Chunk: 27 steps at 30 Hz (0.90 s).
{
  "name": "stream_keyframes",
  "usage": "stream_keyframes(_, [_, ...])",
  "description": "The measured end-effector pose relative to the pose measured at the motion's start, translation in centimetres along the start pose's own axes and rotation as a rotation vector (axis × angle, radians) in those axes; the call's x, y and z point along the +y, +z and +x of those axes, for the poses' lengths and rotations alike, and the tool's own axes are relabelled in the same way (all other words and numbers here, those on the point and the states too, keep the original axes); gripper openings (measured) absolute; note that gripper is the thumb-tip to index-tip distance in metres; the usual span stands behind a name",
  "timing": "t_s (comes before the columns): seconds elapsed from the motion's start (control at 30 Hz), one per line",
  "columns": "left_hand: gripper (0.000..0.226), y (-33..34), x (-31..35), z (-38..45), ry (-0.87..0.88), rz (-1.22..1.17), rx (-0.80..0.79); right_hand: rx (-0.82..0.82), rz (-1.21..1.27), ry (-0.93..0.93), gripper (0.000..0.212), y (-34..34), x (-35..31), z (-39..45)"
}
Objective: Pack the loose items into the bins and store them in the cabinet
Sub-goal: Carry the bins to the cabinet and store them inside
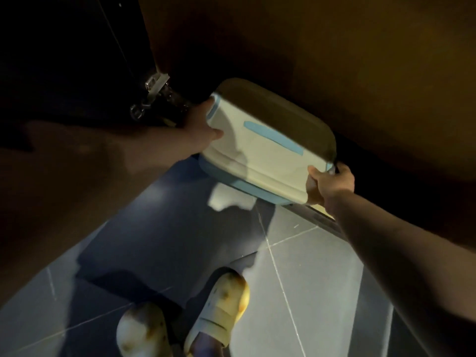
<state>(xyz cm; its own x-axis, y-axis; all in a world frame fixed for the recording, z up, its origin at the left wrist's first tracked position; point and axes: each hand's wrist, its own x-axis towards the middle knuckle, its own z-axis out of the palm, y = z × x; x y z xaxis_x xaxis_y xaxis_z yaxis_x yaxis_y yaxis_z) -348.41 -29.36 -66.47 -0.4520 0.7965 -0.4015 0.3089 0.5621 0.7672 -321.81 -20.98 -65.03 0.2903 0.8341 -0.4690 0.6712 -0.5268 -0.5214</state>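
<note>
At the mouth of the low cabinet (334, 60), seen from above, a lidded bin (260, 140) is held level between two hands, its far edge already in the shadow of the opening and its near edge out over the tiled floor (309, 266). Left side: the open door (64, 60) stands dark, with its metal hinge (154, 86) just beside the bin's corner. The left hand (198, 130) holds the bin's left end, thumb lying on the lid and fingers curled round the side by a blue latch (215, 106). Centre: the pale lid carries a blue strip handle (273, 136); a blue base (247, 188) shows under the lid's near rim. Right side: the right hand (327, 184) grips the near right corner, thumb on top, fingers wrapped underneath. Below, two slippers (213, 310) stand close to the cabinet.

Suggested technique for the step in hand, sliding the bin into storage: keep the lid level so that the contents do not shift; steer the left corner away from the hinge, which looks the likeliest place to catch; push evenly with both hands, so that the bin goes in square. The fingers under the right corner may be pinched against the cabinet's sill (319, 217); shifting them to the near face before the last push would be prudent. How deep the interior runs cannot be told in the dark.
</note>
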Motion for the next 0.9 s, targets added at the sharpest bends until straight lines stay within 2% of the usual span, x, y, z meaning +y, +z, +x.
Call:
stream_keyframes(0.03, [0.076,0.2,0.1,-0.4,0.043,0.119,0.023,0.029,-0.144,-0.069,0.064,0.1,-0.4,-0.4])
stream_keyframes(0.1, [0.066,1.1,0.0,-2.3,0.222,0.366,0.033,0.021,-0.437,-0.378,0.058,0.3,-0.5,-2.3])
stream_keyframes(0.17, [0.059,2.5,-0.5,-4.5,0.464,0.450,-0.032,-0.161,-0.591,-0.695,0.056,0.9,0.1,-4.6])
stream_keyframes(0.23, [0.055,3.2,-1.2,-5.7,0.523,0.507,-0.083,-0.306,-0.752,-0.815,0.060,1.4,0.7,-5.7])
stream_keyframes(0.37, [0.053,2.9,-0.7,-4.2,0.487,0.548,-0.103,-0.312,-0.912,-0.816,0.062,2.0,0.4,-4.9])
stream_keyframes(0.53, [0.055,2.9,1.2,-1.7,0.404,0.641,-0.164,-0.283,-0.893,-0.748,0.062,3.5,-1.1,-3.4])
stream_keyframes(0.8, [0.057,3.2,1.5,-1.0,0.402,0.713,-0.157,-0.283,-0.888,-0.702,0.062,3.6,-1.7,-3.2])
stream_keyframes(0.9, [0.055,2.7,2.3,-1.4,0.344,0.566,-0.171,-0.305,-0.857,-0.683,0.061,3.4,-2.3,-3.7])
